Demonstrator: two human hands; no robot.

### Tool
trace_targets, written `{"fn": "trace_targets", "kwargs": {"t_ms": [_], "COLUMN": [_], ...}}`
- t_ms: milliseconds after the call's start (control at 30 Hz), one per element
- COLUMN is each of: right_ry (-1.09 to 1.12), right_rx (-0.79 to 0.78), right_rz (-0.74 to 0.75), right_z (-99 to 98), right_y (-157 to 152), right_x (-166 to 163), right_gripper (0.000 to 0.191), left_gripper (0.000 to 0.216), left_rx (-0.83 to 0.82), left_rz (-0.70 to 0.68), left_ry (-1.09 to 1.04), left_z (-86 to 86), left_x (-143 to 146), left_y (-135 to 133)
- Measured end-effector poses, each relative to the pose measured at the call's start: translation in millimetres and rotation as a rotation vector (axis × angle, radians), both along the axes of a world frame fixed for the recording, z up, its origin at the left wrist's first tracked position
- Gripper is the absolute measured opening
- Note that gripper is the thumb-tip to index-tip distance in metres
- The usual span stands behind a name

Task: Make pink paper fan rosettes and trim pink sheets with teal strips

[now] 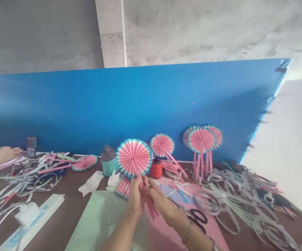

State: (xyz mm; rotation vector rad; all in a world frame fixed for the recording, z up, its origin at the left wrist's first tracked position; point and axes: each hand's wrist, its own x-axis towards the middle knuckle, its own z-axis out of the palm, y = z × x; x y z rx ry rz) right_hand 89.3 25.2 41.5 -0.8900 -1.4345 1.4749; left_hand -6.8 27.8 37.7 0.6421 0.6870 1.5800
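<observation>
Hand of a co-worker (5, 153) is noted at the far left edge, near a heap of paper strips (27, 174). Toward the front left a power strip (39, 212) is laid on the table (69, 188). Further in, a flat fan (85, 162) is laid beside a teal cup (109, 164). At centre a pink fan (134, 157) is held upright above a green sheet (95, 216). Its stem of pink strips is gripped just under the disc by the left hand (136, 198), fingers closed round it. The same strips are pinched by the right hand (158, 199), which touches the left. Just behind, a red spool (156, 168) is stood. Right of the wrists, scissors (198, 216) are laid. Further right, three fans (201, 140) are leaned against the blue board (88, 104).
</observation>
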Motion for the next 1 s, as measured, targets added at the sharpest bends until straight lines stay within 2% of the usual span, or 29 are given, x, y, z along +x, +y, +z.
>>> {"fn": "trace_targets", "kwargs": {"t_ms": [67, 133, 267, 367, 433, 600, 833, 900, 1000], "right_ry": [-0.025, -0.009, 0.251, 0.396, 0.449, 0.512, 0.512, 0.51, 0.484], "right_rx": [-0.034, -0.087, -0.111, -0.072, -0.075, -0.129, -0.188, -0.189, -0.16], "right_rz": [-0.06, -0.115, -0.143, -0.117, -0.161, -0.211, -0.258, -0.253, -0.2], "right_z": [-7.9, -15.2, -23.5, -25.8, -27.4, -29.5, -26.3, -26.0, -24.3], "right_y": [-13, -19, -12, -4, -1, 2, 2, 2, -1], "right_x": [18, 33, 52, 60, 64, 68, 73, 73, 71], "right_gripper": [0.051, 0.054, 0.043, 0.035, 0.033, 0.028, 0.029, 0.028, 0.03], "left_gripper": [0.037, 0.037, 0.037, 0.039, 0.037, 0.036, 0.031, 0.031, 0.031], "left_rx": [-0.019, -0.033, -0.068, -0.125, -0.147, -0.219, -0.41, -0.415, -0.362], "left_rz": [-0.232, -0.317, -0.319, -0.391, -0.432, -0.516, -0.607, -0.618, -0.562], "left_ry": [-0.017, -0.027, 0.024, 0.067, 0.093, 0.121, 0.146, 0.118, 0.03], "left_z": [-2.7, -4.9, -10.9, -18.4, -23.4, -29.1, -32.3, -33.2, -32.6], "left_x": [9, 15, 22, 22, 22, 20, 14, 14, 16], "left_y": [-6, -11, -15, -15, -15, -15, -12, -13, -15]}}
